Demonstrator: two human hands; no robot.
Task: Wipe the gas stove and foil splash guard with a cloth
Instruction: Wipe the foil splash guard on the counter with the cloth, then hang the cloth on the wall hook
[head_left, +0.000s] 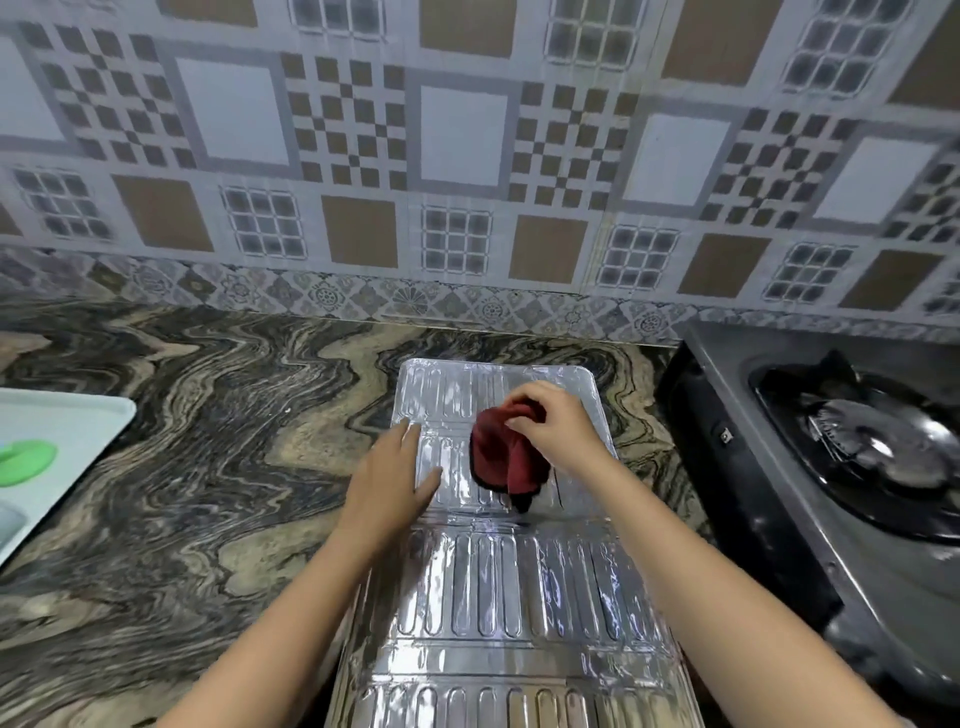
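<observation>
Head view is all I have to work from: the foil splash guard (498, 597) lies unfolded flat on the marbled countertop (208, 467), its ribbed panels running from the bottom of frame toward the tiled wall. The left hand (392, 478) rests with straight fingers pressed flat on the guard's left edge, pinning it down. The right hand (553, 421) has its fingers curled and pinches a bunched red cloth (501, 457), which hangs down onto the middle of the far panel. The gas stove (810, 467) sits to the right, untouched by either hand. My worry is the foil itself. It looks thin and creased at the folds, so I judge a hard drag of the cloth across a crease could crumple or tear it, and if the left hand lifts, the whole sheet may skate across the smooth counter. As for room: the guard's right edge lies close to the stove's dark side, so strokes that way have little margin. The left side opens onto bare counter up to a white tray (52, 431), and the far edge stops short of the wall. The near end runs out of frame, so I cannot tell where it finishes.
</observation>
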